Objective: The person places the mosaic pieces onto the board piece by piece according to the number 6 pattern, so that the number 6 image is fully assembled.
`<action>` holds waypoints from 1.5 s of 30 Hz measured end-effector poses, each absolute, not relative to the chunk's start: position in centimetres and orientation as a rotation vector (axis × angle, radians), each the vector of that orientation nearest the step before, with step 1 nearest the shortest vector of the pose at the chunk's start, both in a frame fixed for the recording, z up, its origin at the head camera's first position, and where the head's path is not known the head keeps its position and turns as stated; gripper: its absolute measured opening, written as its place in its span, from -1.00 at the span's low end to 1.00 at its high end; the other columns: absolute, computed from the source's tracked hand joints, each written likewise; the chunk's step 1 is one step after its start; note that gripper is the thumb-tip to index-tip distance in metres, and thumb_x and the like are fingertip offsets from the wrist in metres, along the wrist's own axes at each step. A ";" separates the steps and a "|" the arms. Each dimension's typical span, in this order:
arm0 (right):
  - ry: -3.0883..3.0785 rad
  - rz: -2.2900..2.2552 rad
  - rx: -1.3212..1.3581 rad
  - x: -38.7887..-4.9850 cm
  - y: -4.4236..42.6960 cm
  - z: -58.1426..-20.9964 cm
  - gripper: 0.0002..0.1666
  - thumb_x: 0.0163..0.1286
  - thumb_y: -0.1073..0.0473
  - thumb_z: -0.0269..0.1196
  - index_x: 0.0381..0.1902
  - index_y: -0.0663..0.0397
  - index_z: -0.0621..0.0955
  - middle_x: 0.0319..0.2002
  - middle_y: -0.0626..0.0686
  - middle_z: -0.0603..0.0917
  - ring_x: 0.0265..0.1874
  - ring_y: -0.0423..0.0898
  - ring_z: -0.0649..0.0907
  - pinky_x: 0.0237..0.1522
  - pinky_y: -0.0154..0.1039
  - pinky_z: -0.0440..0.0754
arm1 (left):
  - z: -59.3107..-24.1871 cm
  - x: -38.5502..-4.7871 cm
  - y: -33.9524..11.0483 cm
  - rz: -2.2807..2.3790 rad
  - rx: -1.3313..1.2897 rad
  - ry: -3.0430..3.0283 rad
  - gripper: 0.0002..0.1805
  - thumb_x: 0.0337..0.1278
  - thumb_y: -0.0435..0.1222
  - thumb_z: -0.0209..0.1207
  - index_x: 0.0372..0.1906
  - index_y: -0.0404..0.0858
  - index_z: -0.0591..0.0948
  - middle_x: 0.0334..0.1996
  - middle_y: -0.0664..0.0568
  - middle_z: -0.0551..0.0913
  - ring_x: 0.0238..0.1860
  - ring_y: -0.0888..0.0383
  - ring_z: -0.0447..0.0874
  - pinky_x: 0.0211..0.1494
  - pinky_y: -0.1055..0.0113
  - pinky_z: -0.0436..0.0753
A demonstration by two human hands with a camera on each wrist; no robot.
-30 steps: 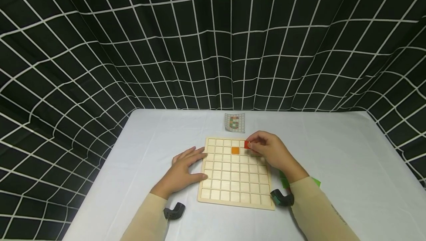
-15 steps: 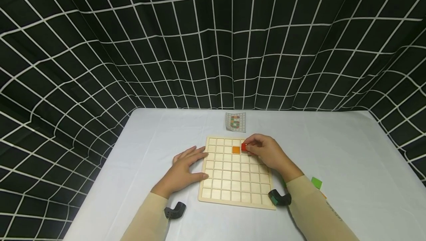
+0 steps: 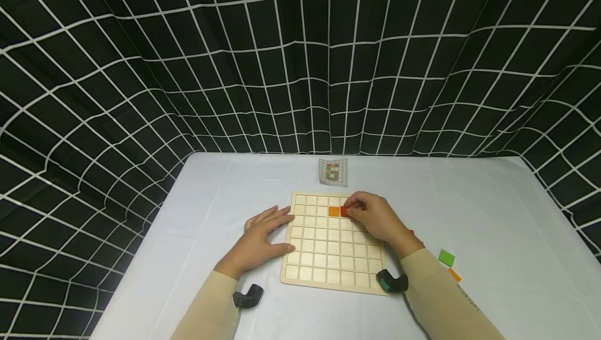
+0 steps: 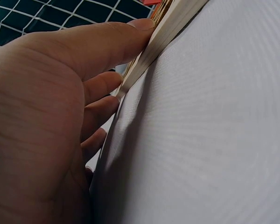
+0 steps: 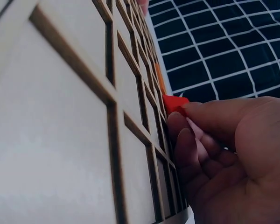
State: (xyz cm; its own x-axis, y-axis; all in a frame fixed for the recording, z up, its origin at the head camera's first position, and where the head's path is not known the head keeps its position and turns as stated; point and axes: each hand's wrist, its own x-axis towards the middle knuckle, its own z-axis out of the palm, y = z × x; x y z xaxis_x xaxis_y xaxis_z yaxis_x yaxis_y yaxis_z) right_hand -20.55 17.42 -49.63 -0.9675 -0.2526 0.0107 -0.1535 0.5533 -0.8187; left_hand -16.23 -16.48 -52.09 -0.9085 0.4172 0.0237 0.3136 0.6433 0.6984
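A pale wooden grid board (image 3: 326, 246) lies on the white table. In its second row from the back, an orange square tile (image 3: 334, 211) fills one cell. Just right of it, my right hand (image 3: 375, 216) pinches a red square tile (image 3: 344, 210) between thumb and fingers; the right wrist view shows this red tile tilted, touching the board at the neighbouring cell. My left hand (image 3: 260, 238) rests with spread, fairly straight fingers along the board's left edge. Up close in the left wrist view, the fingertips (image 4: 142, 24) touch the board's side (image 4: 151, 51).
Behind the board lies a small paper card (image 3: 333, 172) printed with a coloured grid pattern. A green tile (image 3: 446, 257) and an orange tile (image 3: 454, 275) lie right of my right forearm, and a bit of red (image 3: 411, 232) shows beside that wrist. A black gridded curtain (image 3: 300, 58) surrounds the table.
My right hand has brought the red tile left and slightly toward me, down to the cell beside the orange tile. My left hand has stayed on the board's edge.
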 end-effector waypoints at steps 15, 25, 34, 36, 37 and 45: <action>2.709 -1.386 -0.305 -20.6 17.5 -49.5 -0.92 0.58 0.23 0.37 -0.05 0.08 0.77 -0.26 -0.07 0.75 -0.24 -0.05 0.62 -0.07 -0.04 0.56 | -52.1 -16.3 -16.4 1.110 0.612 2.726 -0.18 0.23 0.00 0.57 0.57 -0.01 0.56 0.65 0.24 0.31 0.71 0.08 0.01 0.61 -0.05 -0.16; 2.662 -1.433 -0.298 -20.4 17.5 -49.2 -0.87 0.63 0.21 0.33 -0.02 0.13 0.76 -0.25 -0.04 0.78 -0.24 -0.07 0.69 -0.02 -0.03 0.59 | -52.1 -16.3 -16.3 1.115 0.625 2.738 -0.18 0.21 -0.02 0.58 0.55 -0.02 0.57 0.64 0.22 0.34 0.70 0.05 0.04 0.61 -0.09 -0.13; 2.587 -1.499 -0.261 -20.4 17.7 -49.1 -0.83 0.65 0.16 0.31 0.02 0.14 0.74 -0.23 -0.01 0.80 -0.21 -0.04 0.74 0.04 -0.01 0.63 | -52.2 -16.3 -16.3 1.120 0.616 2.740 -0.19 0.20 -0.04 0.59 0.54 -0.02 0.58 0.64 0.20 0.35 0.70 0.04 0.04 0.61 -0.09 -0.13; 2.565 -1.527 -0.265 -20.3 17.8 -48.9 -0.80 0.65 0.15 0.31 0.04 0.16 0.74 -0.20 0.01 0.80 -0.19 -0.02 0.75 0.05 0.02 0.64 | -52.2 -16.3 -16.3 1.118 0.609 2.737 -0.19 0.20 -0.03 0.59 0.55 -0.02 0.58 0.64 0.20 0.34 0.70 0.05 0.03 0.61 -0.07 -0.14; 2.556 -1.538 -0.264 -20.2 17.9 -48.8 -0.78 0.65 0.14 0.31 0.05 0.17 0.73 -0.19 0.02 0.80 -0.18 0.00 0.75 0.06 0.03 0.65 | -52.2 -16.2 -16.3 1.121 0.608 2.737 -0.19 0.20 -0.03 0.59 0.55 -0.02 0.58 0.64 0.20 0.34 0.70 0.06 0.03 0.61 -0.07 -0.14; 2.512 -1.619 -0.293 -20.1 18.8 -47.7 -0.64 0.68 0.03 0.29 0.16 0.20 0.70 0.02 0.12 0.77 -0.05 0.05 0.73 0.06 0.03 0.65 | -52.2 -16.2 -16.3 1.128 0.611 2.733 -0.19 0.21 -0.02 0.58 0.55 -0.01 0.58 0.65 0.21 0.34 0.70 0.08 0.02 0.61 -0.06 -0.15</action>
